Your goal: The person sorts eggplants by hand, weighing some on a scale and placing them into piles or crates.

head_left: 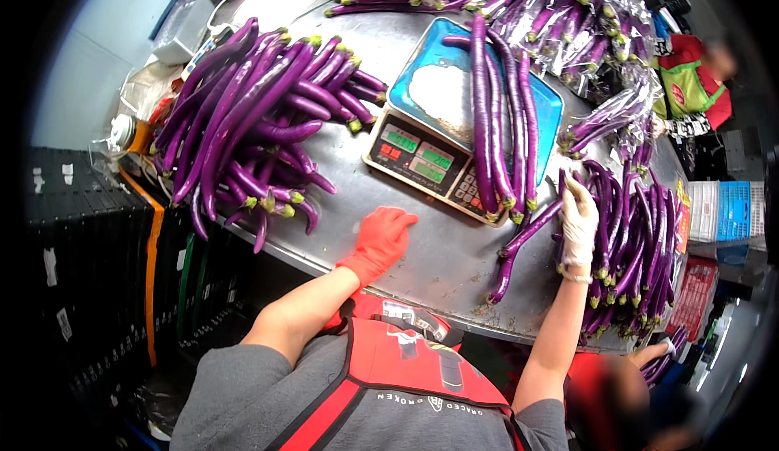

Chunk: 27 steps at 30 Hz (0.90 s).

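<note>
My left hand (383, 238), in a red rubber glove, rests on the steel table (341, 226) in front of the scale, fingers curled with nothing visible in them. At the right, my right hand (578, 216) wears a thin white glove and closes around a long purple eggplant (561, 186) beside a pile. Its palm side is partly hidden. A digital scale (420, 159) with a blue tray (435, 43) carries several eggplants (481, 116), their green stem ends overhanging its front edge. Two loose eggplants (530, 229) lie between the scale and my right hand.
A large eggplant heap (243, 122) lies left of the scale, another pile (639, 232) at the right. Bagged eggplants (566, 18) in transparent plastic lie at the back right. Black crates (91, 256) stand at the left. A person (691, 79) works across the table; another (608, 384) is close on my right.
</note>
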### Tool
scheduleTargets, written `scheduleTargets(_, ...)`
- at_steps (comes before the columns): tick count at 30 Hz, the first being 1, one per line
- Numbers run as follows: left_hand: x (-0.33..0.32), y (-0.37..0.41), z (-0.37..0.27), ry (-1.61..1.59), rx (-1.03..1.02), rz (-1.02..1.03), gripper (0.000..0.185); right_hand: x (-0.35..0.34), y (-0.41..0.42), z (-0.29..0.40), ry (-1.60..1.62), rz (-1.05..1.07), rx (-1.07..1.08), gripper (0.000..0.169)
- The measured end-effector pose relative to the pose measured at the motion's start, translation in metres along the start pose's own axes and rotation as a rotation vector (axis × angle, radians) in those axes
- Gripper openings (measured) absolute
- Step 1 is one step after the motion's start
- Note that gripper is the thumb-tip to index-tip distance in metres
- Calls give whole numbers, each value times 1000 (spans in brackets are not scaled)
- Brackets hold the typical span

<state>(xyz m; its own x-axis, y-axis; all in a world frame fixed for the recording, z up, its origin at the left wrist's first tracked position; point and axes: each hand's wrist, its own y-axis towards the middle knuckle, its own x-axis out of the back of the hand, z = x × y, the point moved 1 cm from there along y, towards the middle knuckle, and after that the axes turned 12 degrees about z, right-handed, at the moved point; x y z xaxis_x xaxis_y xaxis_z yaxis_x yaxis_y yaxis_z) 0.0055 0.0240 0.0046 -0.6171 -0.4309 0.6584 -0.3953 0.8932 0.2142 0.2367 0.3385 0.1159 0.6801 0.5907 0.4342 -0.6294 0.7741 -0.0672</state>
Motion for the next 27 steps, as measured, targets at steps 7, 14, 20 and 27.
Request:
scheduleTargets(7, 0, 2, 3, -3, -18, 7, 22, 11, -42, 13, 70, -33, -118, 31)
scheduleTargets(14, -1, 1, 5, -17, -16, 1, 21, -16, -27, 42, 39, -15, -58, 29)
scheduleTargets(20, -5, 3, 5, -22, -48, -18, 21, -35, -5, 45, -197, 38, 140, 26)
scheduleTargets(27, 2, 3, 2, -43, -44, 40, 20, -95, 30, 96, -1079, 4, 142, 32)
